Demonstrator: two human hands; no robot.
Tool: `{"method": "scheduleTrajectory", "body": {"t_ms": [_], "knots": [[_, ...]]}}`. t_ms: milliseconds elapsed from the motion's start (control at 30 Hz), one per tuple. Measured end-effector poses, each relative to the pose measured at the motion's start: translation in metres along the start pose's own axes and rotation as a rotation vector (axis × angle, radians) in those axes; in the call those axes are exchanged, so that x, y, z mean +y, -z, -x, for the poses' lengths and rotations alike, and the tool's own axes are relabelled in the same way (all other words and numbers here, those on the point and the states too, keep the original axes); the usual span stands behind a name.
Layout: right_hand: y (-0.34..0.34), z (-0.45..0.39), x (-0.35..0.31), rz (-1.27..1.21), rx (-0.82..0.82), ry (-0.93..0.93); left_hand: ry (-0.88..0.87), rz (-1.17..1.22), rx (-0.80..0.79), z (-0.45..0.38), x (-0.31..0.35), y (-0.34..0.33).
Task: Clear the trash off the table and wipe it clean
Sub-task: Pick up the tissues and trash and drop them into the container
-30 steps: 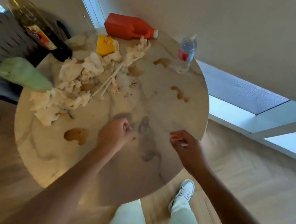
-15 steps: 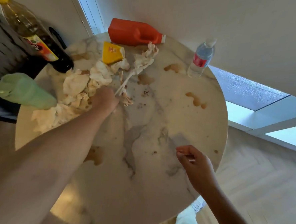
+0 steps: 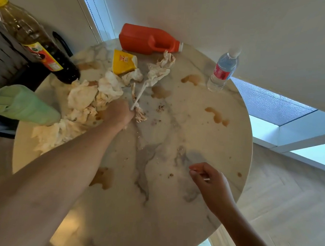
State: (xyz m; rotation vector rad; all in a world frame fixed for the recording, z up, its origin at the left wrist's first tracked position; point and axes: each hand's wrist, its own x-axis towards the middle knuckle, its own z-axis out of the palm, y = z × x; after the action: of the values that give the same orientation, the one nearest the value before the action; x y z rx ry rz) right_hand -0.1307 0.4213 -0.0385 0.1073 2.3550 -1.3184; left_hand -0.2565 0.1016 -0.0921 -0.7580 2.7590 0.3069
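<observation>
Since a second ago, you are reaching your left hand (image 3: 119,112) away from the near middle of the desk (image 3: 204,136) and into the pile of soiled paper napkins (image 3: 94,99) on the far left. Clearing is therefore only beginning: the napkins, the yellow paper cup (image 3: 123,62) lying on its side and the brown spills (image 3: 216,115) are all still lying on the desk, and wiping is not yet starting.

Your left hand is curling round the lower end of the white plastic utensil (image 3: 139,95), beside a napkin scrap; whether you are lifting it, I cannot tell.

Your right hand (image 3: 210,184) is hovering over the near right edge, fingers curled, pinching what is probably a small white piece of trash (image 3: 205,177).
</observation>
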Motion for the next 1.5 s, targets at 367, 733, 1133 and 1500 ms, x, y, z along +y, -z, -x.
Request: {"method": "scheduleTrajectory", "body": {"t_ms": [367,733,1133,1500], "knots": [[-0.012,-0.027,-0.050,-0.118,-0.078,0.036,-0.212,0.438,-0.050,0.096,0.010,0.043],[0.007,-0.028,-0.055,-0.510,-0.083,-0.038,-0.480,0.674,-0.331,0.182,0.074,0.026],[0.158,-0.021,0.049,-0.724,0.332,-0.219,-0.385,0.539,-0.234,0.152,0.091,0.009],[0.110,-0.087,0.210,-0.464,0.179,-0.655,-0.355,0.480,-0.072,0.149,0.133,-0.004]]}}
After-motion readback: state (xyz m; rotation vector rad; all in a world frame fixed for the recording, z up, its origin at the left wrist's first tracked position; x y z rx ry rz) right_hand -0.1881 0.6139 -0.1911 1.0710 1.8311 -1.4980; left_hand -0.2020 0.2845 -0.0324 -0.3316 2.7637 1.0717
